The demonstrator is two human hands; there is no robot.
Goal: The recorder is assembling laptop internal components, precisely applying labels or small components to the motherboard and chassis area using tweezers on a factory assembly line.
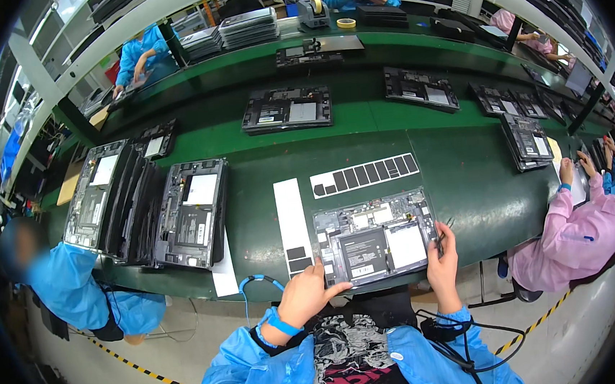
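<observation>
The lower left corner of an opened tablet is bracketed by the left hand, whether gripped cannot be told; at its right edge, tweezers are pinched in the right hand. Beyond the tablet, a white strip with black pieces is laid.

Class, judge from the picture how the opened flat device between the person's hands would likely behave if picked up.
The opened device is probably stiff: its outline looks flat, with no visible sag. It may feel dense for its size, since a large dark battery-like block fills part of it. Its exposed circuitry suggests fragility, so pushing could damage it.
</observation>
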